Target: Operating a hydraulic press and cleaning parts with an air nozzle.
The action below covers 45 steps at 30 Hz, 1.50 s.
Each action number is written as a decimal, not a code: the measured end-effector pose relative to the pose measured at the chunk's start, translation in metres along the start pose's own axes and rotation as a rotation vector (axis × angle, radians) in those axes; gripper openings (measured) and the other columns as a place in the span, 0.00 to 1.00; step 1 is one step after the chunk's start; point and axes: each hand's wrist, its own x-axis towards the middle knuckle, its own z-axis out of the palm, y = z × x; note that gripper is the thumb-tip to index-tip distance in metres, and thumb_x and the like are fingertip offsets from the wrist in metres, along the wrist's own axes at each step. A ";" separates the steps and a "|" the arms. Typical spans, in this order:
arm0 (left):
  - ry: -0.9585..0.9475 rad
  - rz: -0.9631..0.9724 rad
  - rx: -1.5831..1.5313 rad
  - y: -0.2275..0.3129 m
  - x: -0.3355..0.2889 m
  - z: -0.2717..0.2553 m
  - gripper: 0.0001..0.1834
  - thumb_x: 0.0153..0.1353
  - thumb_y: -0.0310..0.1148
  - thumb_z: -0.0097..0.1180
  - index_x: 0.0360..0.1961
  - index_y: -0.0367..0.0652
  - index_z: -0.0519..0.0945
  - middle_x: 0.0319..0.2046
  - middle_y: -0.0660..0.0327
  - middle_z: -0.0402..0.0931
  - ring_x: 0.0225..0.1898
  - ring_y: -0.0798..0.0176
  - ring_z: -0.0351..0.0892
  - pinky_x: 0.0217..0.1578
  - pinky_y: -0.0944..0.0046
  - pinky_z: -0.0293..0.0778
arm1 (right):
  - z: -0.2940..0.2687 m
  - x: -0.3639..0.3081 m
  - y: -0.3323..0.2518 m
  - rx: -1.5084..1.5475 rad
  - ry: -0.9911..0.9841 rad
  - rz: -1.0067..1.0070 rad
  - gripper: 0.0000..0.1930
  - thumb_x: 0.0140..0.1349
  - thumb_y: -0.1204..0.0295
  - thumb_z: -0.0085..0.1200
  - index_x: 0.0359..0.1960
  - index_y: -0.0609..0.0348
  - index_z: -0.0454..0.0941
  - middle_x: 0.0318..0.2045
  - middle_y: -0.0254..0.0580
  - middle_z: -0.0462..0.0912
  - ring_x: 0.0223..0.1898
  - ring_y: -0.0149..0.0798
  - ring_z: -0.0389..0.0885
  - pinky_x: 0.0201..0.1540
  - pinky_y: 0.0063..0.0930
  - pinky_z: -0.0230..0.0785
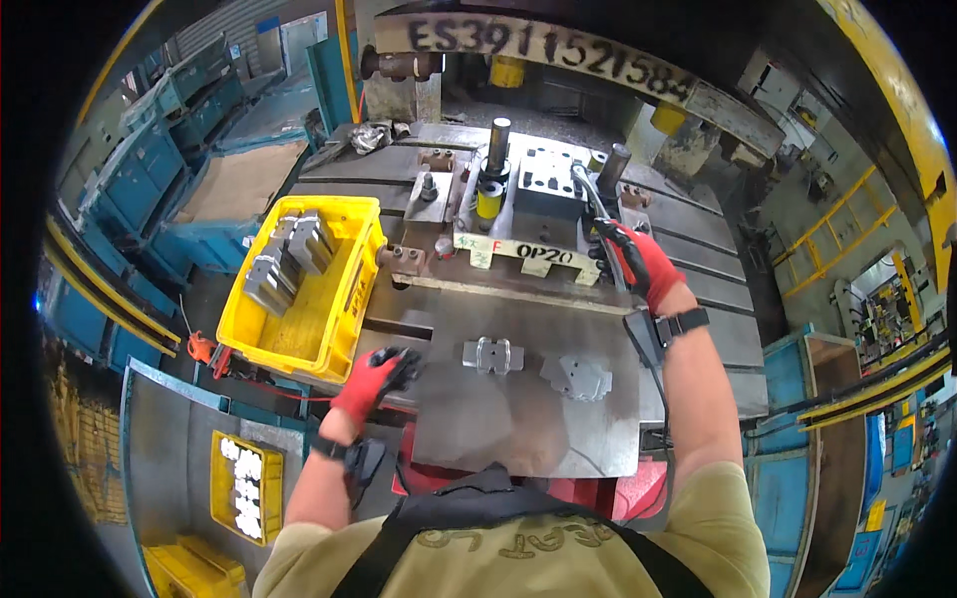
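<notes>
My right hand (643,261), in a red and black glove, is closed around a slim tool with a shiny metal head (582,175). That head reaches the right side of the die block (550,185), and I cannot make out the tool's exact kind. My left hand (379,383), gloved the same way, hovers by the near right corner of a yellow crate (351,344). Its fingers are loosely apart with nothing visible in them. Between my hands, a bent metal piece (493,356) and a flatter metal plate (578,378) lie on the steel plate (464,424).
Stacked grey metal parts (269,282) stand in the yellow crate. Guide posts (498,145) rise beside the die block, below the upper press beam (558,50). A second yellow crate (261,533) with white-looking pieces sits at lower left. Blue bins (130,179) stand far left.
</notes>
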 end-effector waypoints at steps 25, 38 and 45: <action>0.211 -0.383 0.870 -0.135 -0.070 -0.078 0.17 0.42 0.43 0.50 0.27 0.39 0.74 0.23 0.55 0.73 0.26 0.61 0.72 0.27 0.65 0.66 | 0.007 0.051 -0.005 0.533 -0.050 0.805 0.12 0.49 0.58 0.46 0.19 0.53 0.71 0.12 0.29 0.67 0.14 0.23 0.63 0.16 0.18 0.52; 0.309 -0.820 0.250 -0.142 -0.086 -0.083 0.22 0.45 0.48 0.46 0.35 0.41 0.72 0.33 0.56 0.71 0.34 0.59 0.71 0.37 0.63 0.65 | 0.005 -0.093 -0.049 0.880 0.486 0.625 0.07 0.49 0.67 0.48 0.28 0.55 0.68 0.20 0.30 0.69 0.19 0.25 0.66 0.18 0.18 0.57; 0.151 -0.541 0.386 -0.161 -0.073 -0.054 0.22 0.46 0.48 0.46 0.35 0.41 0.71 0.33 0.56 0.71 0.35 0.59 0.70 0.37 0.64 0.64 | 0.021 -0.354 0.009 0.688 1.024 1.037 0.09 0.52 0.65 0.41 0.25 0.56 0.66 0.13 0.34 0.66 0.13 0.30 0.64 0.14 0.24 0.55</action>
